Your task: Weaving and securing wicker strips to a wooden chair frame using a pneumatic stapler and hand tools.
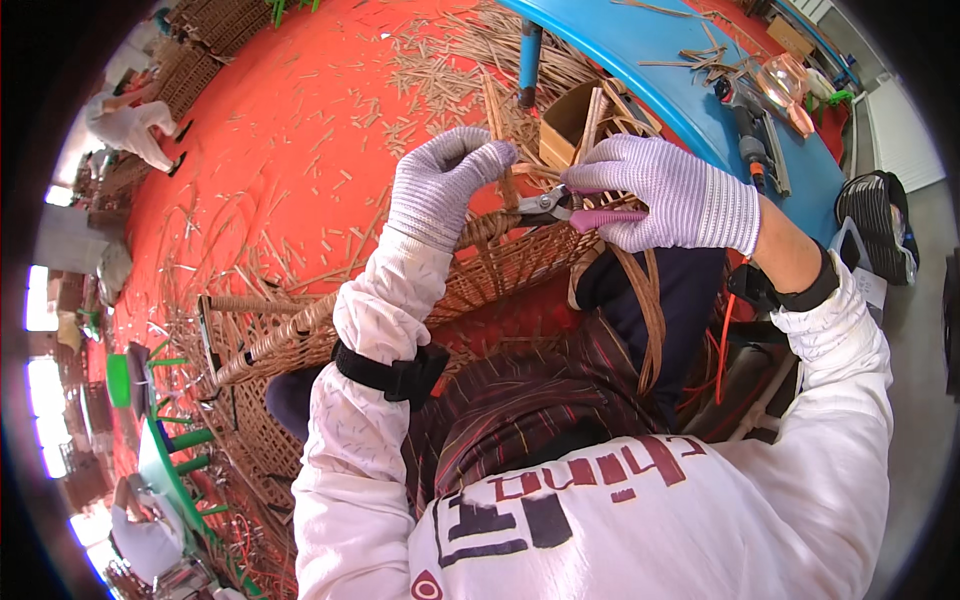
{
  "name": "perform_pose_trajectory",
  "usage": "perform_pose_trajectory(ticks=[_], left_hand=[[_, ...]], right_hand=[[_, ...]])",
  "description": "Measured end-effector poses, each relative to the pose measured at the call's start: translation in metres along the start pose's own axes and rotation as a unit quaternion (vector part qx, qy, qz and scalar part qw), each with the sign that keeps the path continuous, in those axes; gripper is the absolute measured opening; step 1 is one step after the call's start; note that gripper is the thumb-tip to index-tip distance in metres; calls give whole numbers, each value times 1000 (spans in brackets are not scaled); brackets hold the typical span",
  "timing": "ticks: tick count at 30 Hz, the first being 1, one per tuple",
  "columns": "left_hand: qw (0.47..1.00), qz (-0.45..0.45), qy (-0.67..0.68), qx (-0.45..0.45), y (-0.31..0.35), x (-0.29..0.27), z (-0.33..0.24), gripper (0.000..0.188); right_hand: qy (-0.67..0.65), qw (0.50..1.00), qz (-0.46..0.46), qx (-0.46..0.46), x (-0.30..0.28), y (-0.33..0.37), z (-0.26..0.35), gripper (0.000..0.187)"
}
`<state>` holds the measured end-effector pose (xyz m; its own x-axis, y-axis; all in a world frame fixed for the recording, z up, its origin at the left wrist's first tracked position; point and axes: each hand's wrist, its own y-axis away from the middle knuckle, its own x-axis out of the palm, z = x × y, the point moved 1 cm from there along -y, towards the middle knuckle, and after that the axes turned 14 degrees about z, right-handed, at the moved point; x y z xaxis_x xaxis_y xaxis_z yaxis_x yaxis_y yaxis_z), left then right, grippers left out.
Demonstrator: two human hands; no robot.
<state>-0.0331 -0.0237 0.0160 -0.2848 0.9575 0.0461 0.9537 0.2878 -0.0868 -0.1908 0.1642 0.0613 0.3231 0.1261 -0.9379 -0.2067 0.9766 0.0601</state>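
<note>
My right hand (665, 190), in a white-and-purple striped glove, is closed around the pink handles of pruning shears (545, 204). Their metal blades point left, right at the rim of a woven rattan piece (470, 292) that lies across my lap. My left hand (445, 185), gloved alike, has its thumb and fingers pinched together at a flat rattan strip (494, 108) standing up from that rim. Just left of my right hand another strip (592, 118) rises. Long loose strands (645, 320) hang down over my dark trouser leg.
A blue table (680, 95) at the upper right carries a power tool (750, 135) and cut strips. Behind my hands stands an open cardboard box (565, 125). Offcuts litter the red floor (290, 150). Far left, a green stool (120, 380) and other people (130, 125) appear.
</note>
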Motion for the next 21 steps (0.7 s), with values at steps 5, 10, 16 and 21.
perform_pose_trajectory(ticks=[5, 10, 16, 21], left_hand=[[1000, -3, -24, -9, 1, 5, -7, 17], [999, -48, -1, 2, -4, -1, -2, 19], [985, -159, -63, 12, -7, -1, 7, 22], [932, -95, -348, -14, 17, 12, -8, 21]], right_hand=[[-66, 997, -2, 28, 1, 5, 6, 39], [-81, 991, 10, 103, -14, 20, 8, 37], [-132, 900, -330, 251, -26, 121, -74, 53], [140, 757, -263, 581, 38, 302, -166, 56]])
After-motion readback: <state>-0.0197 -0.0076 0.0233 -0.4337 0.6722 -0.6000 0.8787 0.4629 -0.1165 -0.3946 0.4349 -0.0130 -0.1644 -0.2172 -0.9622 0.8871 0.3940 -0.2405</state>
